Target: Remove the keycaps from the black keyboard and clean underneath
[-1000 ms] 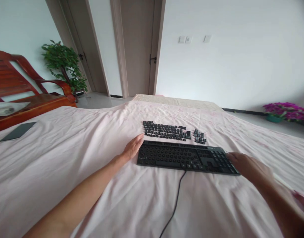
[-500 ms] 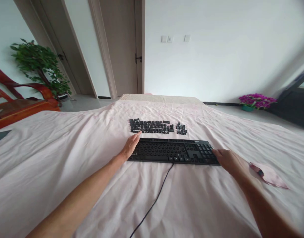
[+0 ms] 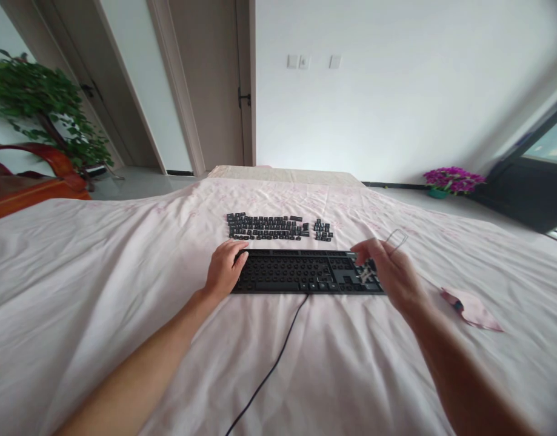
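A black keyboard [image 3: 278, 286] lies across the cloth, most of its main keycaps off. My left hand [image 3: 226, 266] grips its left end, thumb over the top edge and fingers behind. Over the number pad, my right hand [image 3: 390, 269] is closed on a wire keycap puller [image 3: 399, 238]. One wire loop sticks out above that hand, and the puller's pale, blurred other end shows by the number keys. Whether it touches a key cannot be made out. Behind the keyboard, removed keycaps [image 3: 269, 226] lie in rows, with a smaller group of keycaps [image 3: 323, 230] to their right.
The keyboard's cable [image 3: 278, 357] runs toward me over the wrinkled pink cloth [image 3: 342, 375]. A folded pink piece of fabric [image 3: 473, 310] lies right of my right arm. Beyond stand a wooden chair [image 3: 46, 175], a leafy plant [image 3: 46, 109] and purple flowers [image 3: 453, 180].
My right hand has left the keyboard's right end and now holds the wire puller above the number pad. My left hand stays on the left end. The view has shifted slightly.
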A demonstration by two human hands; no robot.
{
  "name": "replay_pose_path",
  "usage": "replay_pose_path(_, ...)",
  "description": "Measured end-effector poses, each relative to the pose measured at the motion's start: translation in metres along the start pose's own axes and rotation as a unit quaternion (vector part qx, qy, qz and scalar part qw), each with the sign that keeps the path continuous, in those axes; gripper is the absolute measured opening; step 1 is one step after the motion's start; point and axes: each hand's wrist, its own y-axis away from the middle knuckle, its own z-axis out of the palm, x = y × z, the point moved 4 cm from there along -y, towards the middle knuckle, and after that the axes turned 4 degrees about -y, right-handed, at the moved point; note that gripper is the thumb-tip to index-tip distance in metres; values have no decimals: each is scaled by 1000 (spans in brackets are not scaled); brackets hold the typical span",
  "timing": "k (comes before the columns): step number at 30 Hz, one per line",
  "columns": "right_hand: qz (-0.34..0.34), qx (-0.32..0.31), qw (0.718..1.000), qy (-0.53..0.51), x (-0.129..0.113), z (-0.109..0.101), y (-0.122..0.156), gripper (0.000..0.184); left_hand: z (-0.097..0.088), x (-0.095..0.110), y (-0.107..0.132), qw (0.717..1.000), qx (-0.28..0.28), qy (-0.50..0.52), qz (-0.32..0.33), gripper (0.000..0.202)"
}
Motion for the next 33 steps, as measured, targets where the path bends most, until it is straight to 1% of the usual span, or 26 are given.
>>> replay_pose_path(1,-1,-20,996,-86,-7,15,5,50,-1,7,1,999,-5,-23,30,33)
replay_pose_path(2,4,-45,986,-161,-12,30,11,48,-1,13,3,997,-16,-39,58,32)
replay_pose_path(3,16,-67,974,-214,-16,46,16,47,0,19,4,995,-26,-47,81,30)
replay_pose_path(6,28,-140,943,-299,-23,83,32,43,4,30,9,991,-58,-32,118,28)
replay_pose_path(9,14,-191,927,-324,-27,101,40,40,10,34,13,989,-87,5,121,27)
replay_pose_path(13,-3,-209,923,-322,-29,110,39,36,14,37,16,988,-116,35,99,26)
replay_pose_path(17,-24,-223,933,-281,-32,118,35,31,12,39,17,987,-123,44,89,26)
replay_pose_path(21,-39,-245,945,-211,-37,126,33,24,12,37,17,987,-129,50,82,25)
replay_pose_path(25,-55,-268,954,-125,-47,131,28,24,13,36,17,987,-131,60,77,24)
replay_pose_path(27,-91,-278,954,-72,-55,135,24,24,14,37,18,986,-136,59,73,24)
replay_pose_path(29,-145,-282,948,-13,-64,139,22,24,13,37,18,986,-140,54,71,23)
replay_pose_path(33,-258,-260,927,74,-73,150,25,22,11,37,19,987,-136,47,75,21)
